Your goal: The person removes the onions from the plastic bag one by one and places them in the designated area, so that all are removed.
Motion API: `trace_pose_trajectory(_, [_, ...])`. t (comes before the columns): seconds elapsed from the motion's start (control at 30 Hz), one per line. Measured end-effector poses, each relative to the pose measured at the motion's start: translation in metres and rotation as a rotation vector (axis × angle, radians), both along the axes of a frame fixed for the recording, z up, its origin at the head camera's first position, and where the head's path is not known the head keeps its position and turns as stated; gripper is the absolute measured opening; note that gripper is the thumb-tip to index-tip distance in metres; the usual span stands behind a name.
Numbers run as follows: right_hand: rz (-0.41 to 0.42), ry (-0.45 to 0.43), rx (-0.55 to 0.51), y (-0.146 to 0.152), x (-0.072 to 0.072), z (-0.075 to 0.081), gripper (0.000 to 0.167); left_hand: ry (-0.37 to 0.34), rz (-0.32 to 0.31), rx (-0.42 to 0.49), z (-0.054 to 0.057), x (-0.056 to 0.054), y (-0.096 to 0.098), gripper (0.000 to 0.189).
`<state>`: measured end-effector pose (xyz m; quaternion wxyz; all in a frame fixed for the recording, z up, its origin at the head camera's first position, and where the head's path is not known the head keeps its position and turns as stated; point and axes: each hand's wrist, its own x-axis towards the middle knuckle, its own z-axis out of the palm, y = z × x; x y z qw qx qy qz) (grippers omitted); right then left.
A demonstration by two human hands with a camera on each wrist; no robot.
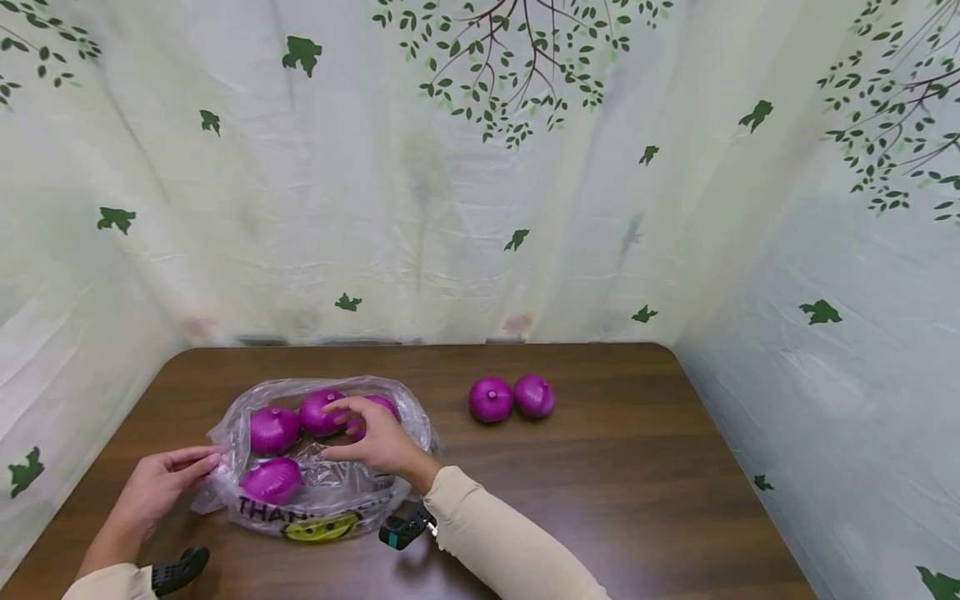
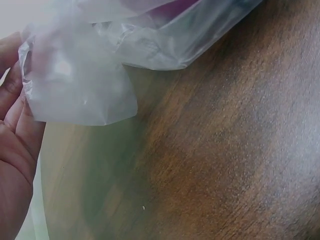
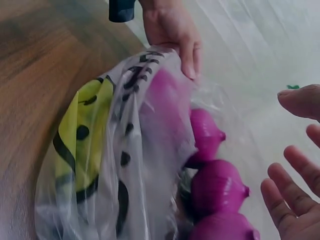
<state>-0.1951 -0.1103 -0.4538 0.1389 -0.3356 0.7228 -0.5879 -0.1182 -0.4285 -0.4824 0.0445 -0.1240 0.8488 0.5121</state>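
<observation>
A clear plastic bag [image 1: 356, 496] with black lettering and a yellow smiley face lies wide-mouthed on the left of the table. Several purple onions [image 1: 274, 430] are inside it; one at the back right is partly behind my right hand. At the bag's left rim, my left hand [image 1: 153, 492] pinches the film between thumb and fingers, as the left wrist view also shows. My right hand [image 1: 386, 442] hovers over the right part of the bag, thumb and fingers spread. In the right wrist view nothing lies between its fingers [image 3: 290, 197], which are apart from the onions [image 3: 220, 186].
Two more onions, one at the left [image 1: 491, 399] and one beside it [image 1: 534, 397], sit side by side on the brown wooden table [image 1: 600, 500], right of the bag. Pale curtains [image 1: 420, 250] with leaf prints surround the table's back and sides.
</observation>
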Motion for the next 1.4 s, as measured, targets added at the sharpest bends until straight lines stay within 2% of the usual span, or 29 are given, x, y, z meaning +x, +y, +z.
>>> trace_pose_trajectory(0.23, [0.018,-0.101,0.005,-0.017,0.001,-0.003,0.05,0.007,-0.001,-0.003,0.001,0.001,0.0,0.047])
trace_pose_trajectory(0.37, [0.025,-0.124,0.003,-0.026,0.001,-0.009,0.048,0.012,-0.002,0.007,0.0,0.002,-0.002,0.045])
trace_pose_trajectory(0.7, [-0.014,-0.208,0.073,-0.038,0.006,-0.021,0.038,0.013,-0.013,0.04,-0.002,0.004,-0.003,0.044])
trace_pose_trajectory(0.87, [-0.018,-0.232,0.11,-0.044,0.009,-0.026,0.037,0.029,-0.018,0.066,-0.002,0.004,-0.002,0.044])
trace_pose_trajectory(1.27, [-0.103,-0.262,0.169,-0.065,0.02,-0.037,0.035,0.048,-0.013,0.029,-0.002,0.006,0.001,0.044])
trace_pose_trajectory(1.4, [-0.094,-0.251,0.193,-0.07,0.023,-0.04,0.04,0.037,0.002,0.011,-0.001,0.006,0.001,0.045])
